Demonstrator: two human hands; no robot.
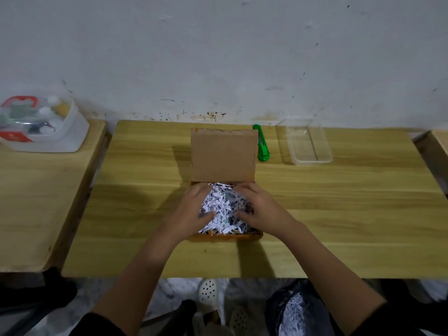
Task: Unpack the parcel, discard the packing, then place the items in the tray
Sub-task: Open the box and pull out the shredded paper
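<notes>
Head view: parcel (224,156) contents under shredded paper (224,209)

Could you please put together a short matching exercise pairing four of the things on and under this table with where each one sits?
Things:
1. shredded white paper packing
2. green plastic utility knife
3. clear rectangular plastic tray
4. dark plastic bag holding shreds

Places:
A. on the floor below the table's near edge
B. far right part of the wooden table, nothing in it
C. heaped in the open brown cardboard box, between the left hand and right hand
D. just right of the box's raised lid

Pairs: 1-C, 2-D, 3-B, 4-A
</notes>
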